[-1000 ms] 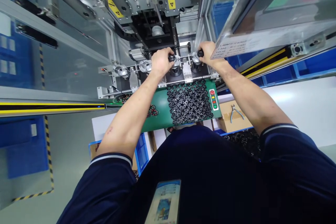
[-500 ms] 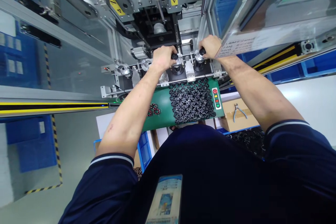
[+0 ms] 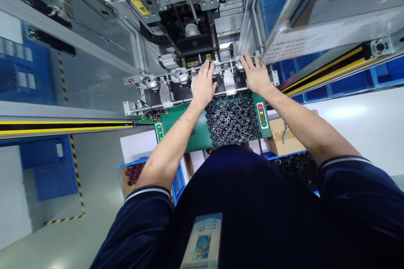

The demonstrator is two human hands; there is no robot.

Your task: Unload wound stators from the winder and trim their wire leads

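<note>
My left hand is open, its fingers stretched flat and its thumb apart, reaching over the third round metal fixture on the machine's front rail. My right hand lies open too, fingers spread at the rightmost metal fixture. Neither hand shows anything gripped, though the fingers partly hide both fixtures. To the left, two more round fixtures stand uncovered. Just below the hands, a dense pile of black rings covers part of the green worktop.
Button panels sit at the worktop's right and left ends. Small wound parts lie at its back left corner. Below are a blue bin with red-black parts and a cardboard box. A door frame juts in at right.
Both hands have gone from gripping small black parts at the fixtures to flat, outstretched fingers there. The left forearm has shifted slightly right; the view has moved a little.
</note>
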